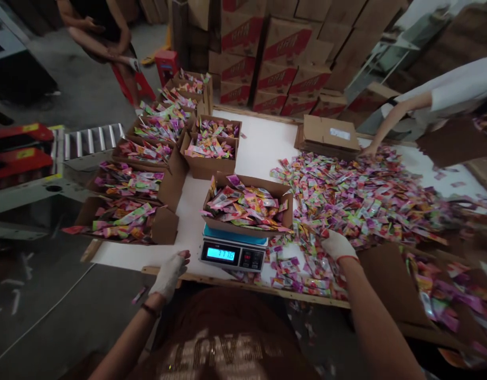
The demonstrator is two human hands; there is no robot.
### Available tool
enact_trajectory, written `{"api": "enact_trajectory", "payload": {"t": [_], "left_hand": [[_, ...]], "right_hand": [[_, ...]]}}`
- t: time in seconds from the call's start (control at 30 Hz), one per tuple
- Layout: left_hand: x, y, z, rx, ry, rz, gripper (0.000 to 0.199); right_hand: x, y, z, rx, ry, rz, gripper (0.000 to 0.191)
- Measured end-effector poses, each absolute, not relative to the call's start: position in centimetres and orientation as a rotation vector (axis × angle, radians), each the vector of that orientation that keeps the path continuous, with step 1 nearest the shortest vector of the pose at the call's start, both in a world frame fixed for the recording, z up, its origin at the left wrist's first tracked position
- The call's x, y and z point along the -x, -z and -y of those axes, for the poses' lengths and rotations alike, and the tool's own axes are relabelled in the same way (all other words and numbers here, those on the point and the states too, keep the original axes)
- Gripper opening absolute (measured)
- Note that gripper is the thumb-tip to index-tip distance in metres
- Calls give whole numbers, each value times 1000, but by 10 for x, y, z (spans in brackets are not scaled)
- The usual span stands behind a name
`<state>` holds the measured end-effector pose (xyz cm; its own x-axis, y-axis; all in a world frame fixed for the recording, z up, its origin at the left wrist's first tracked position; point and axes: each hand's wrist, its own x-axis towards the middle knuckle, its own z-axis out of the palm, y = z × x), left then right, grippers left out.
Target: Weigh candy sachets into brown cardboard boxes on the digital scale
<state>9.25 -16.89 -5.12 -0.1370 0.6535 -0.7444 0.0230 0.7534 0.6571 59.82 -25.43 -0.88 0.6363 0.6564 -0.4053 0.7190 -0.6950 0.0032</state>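
Several cardboard boxes (207, 168) hold bright packets (243, 206); left hand (168, 275) and right hand (338, 245) grip unclear.

The person wears a brown T-shirt (223, 322) with pale, shiny block letters (214, 353) across the front. The left hand (169, 275) has a white glove and a thin dark wristband (150, 310). The right hand (337, 246) has a white glove with a red cuff.

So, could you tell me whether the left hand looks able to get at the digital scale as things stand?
Probably yes: the left hand sits close to the near side of the digital scale, and nothing appears to stand between them, so the way looks free.
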Motion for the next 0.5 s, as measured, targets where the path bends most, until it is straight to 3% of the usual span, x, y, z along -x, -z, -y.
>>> {"api": "enact_trajectory", "payload": {"t": [0.07, 0.23, 0.37, 0.5], "left_hand": [[-93, 52, 167, -556, -599, -1629, 34], [-93, 51, 162, -538, -617, -1633, 32], [-96, 50, 158, -560, -625, -1624, 29], [-104, 51, 147, -645, -662, -1570, 45]], "right_hand": [[-599, -2, 254, -2665, 556, -1063, 24], [-581, -34, 247, -2749, 412, -1155, 65], [-538, -72, 225, -2995, 532, -1774, 45], [-472, -102, 184, -2512, 614, -2426, 27]]}}
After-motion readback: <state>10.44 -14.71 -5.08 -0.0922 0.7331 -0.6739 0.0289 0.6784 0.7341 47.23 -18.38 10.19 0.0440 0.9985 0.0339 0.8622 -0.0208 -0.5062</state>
